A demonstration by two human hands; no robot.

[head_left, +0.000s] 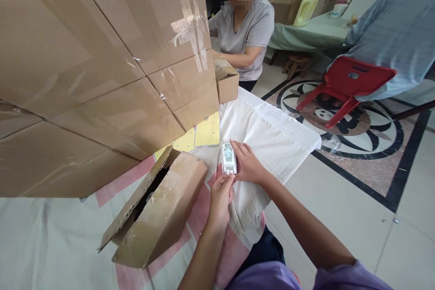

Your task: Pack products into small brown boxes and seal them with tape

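Observation:
A small white device with a grey screen-like panel (229, 154) is held over the white cloth near the table's edge. I cannot make out its exact kind. My left hand (220, 190) pinches its near end between thumb and fingers. Along its right side, my right hand (249, 163) is closed on it, thumb and fingers at the edge. An opened cardboard box (173, 204) lies tilted to the left of my hands, its flap raised and its inside dark. Beyond the device lies a yellow dotted sheet (208, 130).
A tall wall of taped cardboard (112, 54) stands at the left. Behind it sits a co-worker (249, 31) beside a small carton (228, 84). A red chair (356, 77) with a seated person is at the right. A yellow bottle (307, 4) stands on another table.

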